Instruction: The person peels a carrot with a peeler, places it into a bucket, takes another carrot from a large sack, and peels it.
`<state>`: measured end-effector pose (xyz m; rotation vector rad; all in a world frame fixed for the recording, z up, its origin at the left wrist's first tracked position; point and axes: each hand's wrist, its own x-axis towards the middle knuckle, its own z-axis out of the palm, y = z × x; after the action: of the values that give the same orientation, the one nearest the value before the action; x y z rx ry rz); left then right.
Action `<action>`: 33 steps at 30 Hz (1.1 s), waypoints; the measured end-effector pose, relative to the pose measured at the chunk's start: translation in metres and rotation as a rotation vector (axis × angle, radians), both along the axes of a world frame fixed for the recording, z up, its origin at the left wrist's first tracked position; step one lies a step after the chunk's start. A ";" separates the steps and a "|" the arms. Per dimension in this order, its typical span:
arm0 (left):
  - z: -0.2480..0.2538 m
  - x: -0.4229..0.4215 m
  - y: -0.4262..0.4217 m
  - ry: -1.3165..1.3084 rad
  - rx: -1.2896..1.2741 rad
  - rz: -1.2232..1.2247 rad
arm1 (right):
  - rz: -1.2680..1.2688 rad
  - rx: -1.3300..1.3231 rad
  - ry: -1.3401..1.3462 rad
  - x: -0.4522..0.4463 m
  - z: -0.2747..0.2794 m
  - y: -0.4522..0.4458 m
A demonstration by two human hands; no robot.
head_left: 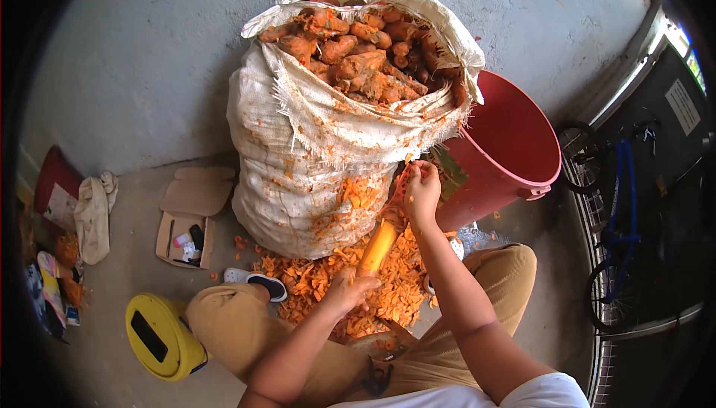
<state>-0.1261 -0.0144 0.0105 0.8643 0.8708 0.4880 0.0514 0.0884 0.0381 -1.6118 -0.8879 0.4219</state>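
My left hand (349, 290) is closed round the lower end of a partly peeled orange root, which looks like a carrot (377, 248). Bright orange flesh shows along its middle, with darker skin near the upper end. At that upper end my right hand (422, 188) is closed on a red tool, perhaps a peeler (400, 186); its blade is too small to make out. Just beyond my hands stands a large white woven sack (272, 162) filled with unpeeled carrots (358, 57). Orange peelings (403, 289) lie heaped on the floor beneath my hands, between my legs.
A tall red bin (488, 169) stands right of the sack. An open cardboard box (165, 236) with small items and a yellow bucket (168, 348) with a phone-like object on its lid are at the left. Bicycles (623, 229) stand at the far right.
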 end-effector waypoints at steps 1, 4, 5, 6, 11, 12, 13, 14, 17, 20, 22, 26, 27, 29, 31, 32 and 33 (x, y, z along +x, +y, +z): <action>0.002 0.000 0.003 0.004 0.004 -0.002 | -0.006 0.002 0.011 0.001 -0.003 0.002; 0.000 -0.003 0.006 0.013 0.018 -0.025 | -0.014 0.038 0.118 0.007 -0.012 0.012; -0.003 -0.005 0.005 0.018 0.020 -0.038 | -0.015 0.067 0.205 0.017 -0.019 0.018; -0.005 -0.010 0.001 0.027 -0.012 -0.070 | -0.093 0.146 0.212 0.034 -0.027 0.028; 0.016 -0.018 -0.006 0.057 -0.102 -0.065 | -0.085 0.203 0.346 0.073 0.003 0.024; 0.012 -0.018 -0.006 -0.024 -0.133 -0.092 | -0.044 0.200 0.348 0.067 0.010 0.016; 0.006 -0.019 -0.003 -0.103 -0.160 -0.120 | 0.003 0.206 0.470 0.061 0.009 0.009; 0.000 -0.019 -0.001 -0.181 -0.184 -0.148 | 0.060 0.210 0.569 0.055 0.006 0.003; -0.015 -0.017 -0.003 -0.250 -0.168 -0.199 | 0.204 0.110 0.877 0.048 -0.011 -0.016; 0.000 -0.011 0.002 -0.071 0.059 -0.198 | 0.180 0.137 0.992 0.044 -0.032 -0.030; 0.004 -0.008 0.004 0.096 0.310 -0.131 | 0.048 0.217 0.956 0.043 -0.038 -0.040; 0.008 -0.008 0.002 0.578 0.830 -0.068 | -0.129 0.511 0.732 0.029 -0.018 -0.054; 0.008 -0.008 0.001 0.713 0.959 -0.058 | -0.169 0.580 0.687 0.023 -0.009 -0.058; 0.007 -0.007 0.000 0.913 0.983 -0.060 | -0.105 0.606 0.517 0.010 0.007 -0.066; -0.017 -0.008 0.002 0.925 0.964 -0.010 | -0.039 0.628 0.295 -0.003 0.015 -0.069; -0.057 -0.014 0.004 0.837 0.934 0.038 | 0.076 0.629 0.309 -0.011 0.016 -0.070; -0.057 -0.014 0.005 0.828 0.972 0.053 | 0.042 0.603 0.071 -0.016 0.010 -0.068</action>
<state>-0.1405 -0.0091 -0.0463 2.0223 1.4326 0.6124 0.0356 0.0200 0.0478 -1.0211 -0.8894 0.2075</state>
